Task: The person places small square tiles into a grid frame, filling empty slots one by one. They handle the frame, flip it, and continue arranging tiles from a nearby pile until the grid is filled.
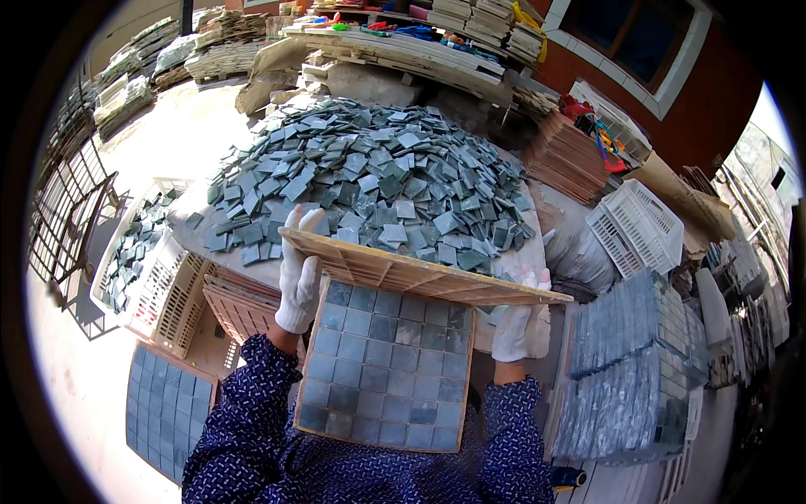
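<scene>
My left hand (299, 290), in a white glove, grips the left end of a brown grid tray (428, 279). At the tray's right end, my gloved right hand (514, 326) holds it too, its fingers partly hidden behind the edge. The tray is tilted steeply, with small ribbed compartments on the side toward me; its other side is hidden. Just below it, a second tray filled with square grey-blue stone tiles (386, 361) lies in front of my body. Beyond both hands spreads a big heap of loose tiles (369, 176) on a light surface.
On the left stand a white crate of tiles (168, 286), stacked brown trays (243, 307) and another tile-filled tray (168, 403). Stacked tile sheets (621, 361) rise on the right, near a white plastic crate (635, 225) and more brown trays (567, 155). Stone slabs (227, 46) lie at the back.
</scene>
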### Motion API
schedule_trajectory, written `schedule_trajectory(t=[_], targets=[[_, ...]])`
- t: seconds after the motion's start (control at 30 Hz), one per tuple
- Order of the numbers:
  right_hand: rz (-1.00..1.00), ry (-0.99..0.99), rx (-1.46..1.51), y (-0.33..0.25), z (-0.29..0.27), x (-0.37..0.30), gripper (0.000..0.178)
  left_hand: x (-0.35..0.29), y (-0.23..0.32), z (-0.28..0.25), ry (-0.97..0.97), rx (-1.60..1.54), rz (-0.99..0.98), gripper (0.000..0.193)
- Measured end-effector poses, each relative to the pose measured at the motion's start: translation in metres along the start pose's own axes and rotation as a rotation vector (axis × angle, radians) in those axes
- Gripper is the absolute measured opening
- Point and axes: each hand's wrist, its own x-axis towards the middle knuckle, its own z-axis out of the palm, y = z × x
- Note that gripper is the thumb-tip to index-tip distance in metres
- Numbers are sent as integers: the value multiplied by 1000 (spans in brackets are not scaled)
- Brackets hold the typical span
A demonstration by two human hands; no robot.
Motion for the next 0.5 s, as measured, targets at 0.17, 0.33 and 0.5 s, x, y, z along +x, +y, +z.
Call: schedule_trajectory(t=[0.17, 0.33, 0.5], targets=[[242, -123, -537, 78, 12, 10, 87, -13, -150, 7, -103, 291, -235, 62], [284, -105, -517, 101, 26, 31, 88, 1, -157, 17, -47, 76, -369, 55], [401, -103, -440, 116, 34, 72, 78, 45, -150, 42, -106, 140, -506, 56]])
